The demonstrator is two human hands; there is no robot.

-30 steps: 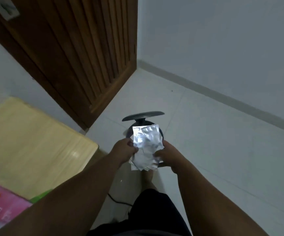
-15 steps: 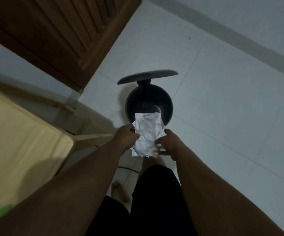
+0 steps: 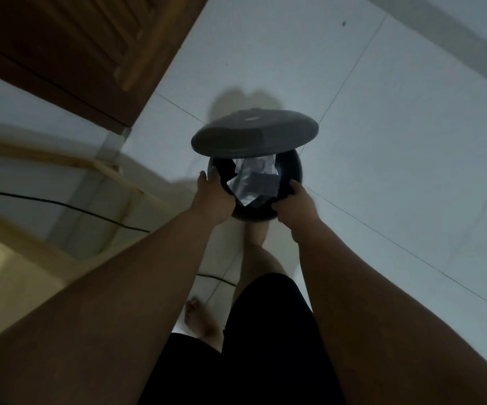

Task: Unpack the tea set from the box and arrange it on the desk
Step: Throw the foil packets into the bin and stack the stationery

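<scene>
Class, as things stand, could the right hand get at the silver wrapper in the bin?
Probably yes: the right hand is at the rim of the bin, the lid is raised, and nothing covers the near part of the wrapper.

Matt dark plastic bin (image 3: 296, 171) w/ crinkly glossy foil wrapper (image 3: 246, 182); wood door (image 3: 61, 48).

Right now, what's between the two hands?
The silvery wrapper, lying inside the open dark bin, sits between the left hand and right hand; the head view shows it.
</scene>
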